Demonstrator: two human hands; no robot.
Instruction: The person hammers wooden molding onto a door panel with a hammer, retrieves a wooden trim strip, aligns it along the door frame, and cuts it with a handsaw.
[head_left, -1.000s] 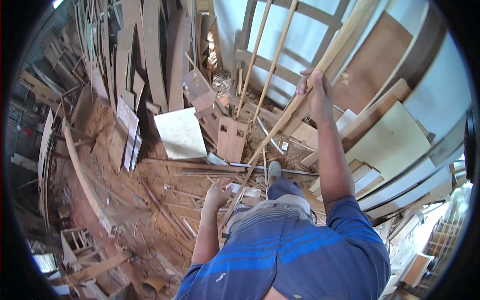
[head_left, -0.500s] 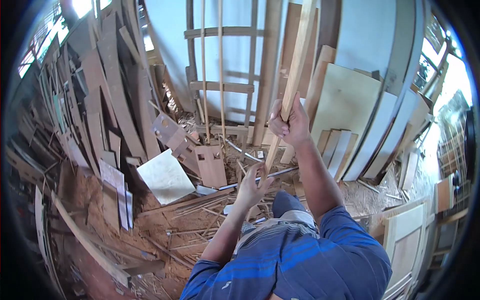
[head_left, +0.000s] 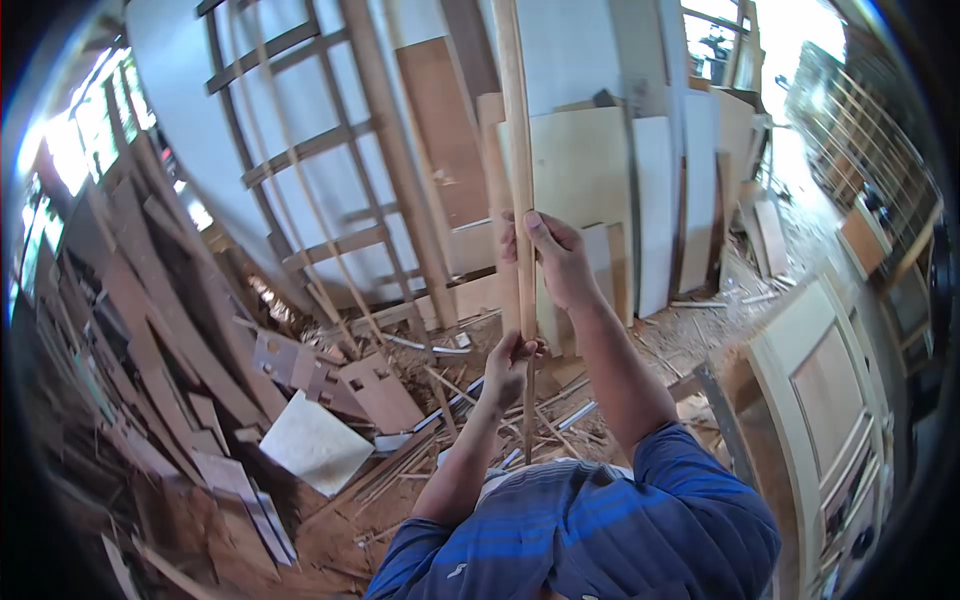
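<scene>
A long, pale wooden strip [head_left: 518, 120] stands nearly upright in front of me, running past the top of the view, its lower end down near the scrap-covered floor. My right hand [head_left: 560, 258] is closed round it at about mid-view, thumb along the near side. Lower down, my left hand [head_left: 511, 370] is closed on the same strip, its fingertips showing at the right side. The strip partly covers a tall cream panel [head_left: 582, 170] leaning behind it.
Dark boards [head_left: 150, 290] lean in a stack at left. A wooden ladder-like frame [head_left: 300, 150] rests against the pale wall. A white square board [head_left: 315, 443] lies among offcuts on the littered floor. At right stands a panelled door-like frame [head_left: 825, 385].
The view has swung to the right. The strip has come from slanted to nearly upright, and my left hand has closed on it below my right hand.
</scene>
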